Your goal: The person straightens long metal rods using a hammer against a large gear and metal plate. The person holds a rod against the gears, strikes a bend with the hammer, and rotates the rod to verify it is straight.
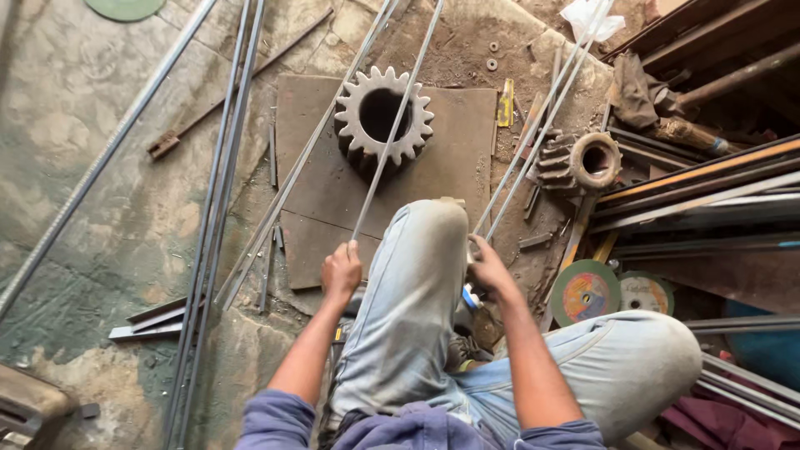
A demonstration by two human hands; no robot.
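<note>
Purple sleeves and pale jeans are closest to the lens; the person sits low on the floor (100,217) w/ one knee (433,221) raised between the arms. Left hand (342,271) is closed in a fist around the near end of a thin steel rod (392,133). This rod runs away from the body and passes over the hole of a big toothed gear (383,117), which stands on a rusty steel plate (454,167); it looks like the gear carries the rod off the floor. Right hand (487,267) is also curled shut, on the ends of two more thin rods (542,125) that go up and to the right, approx. parallel. Holding each by the end keeps them apart, I think. Something blue shows under this hand, too small to tell.

A smaller gear (583,162) lies on its side near the right rods. Two cutting discs (612,292) lean beside the right knee. More long rods (217,192) lie on the floor at left, well apart from both hands. Flat bars and pipes are stacked at far right.
</note>
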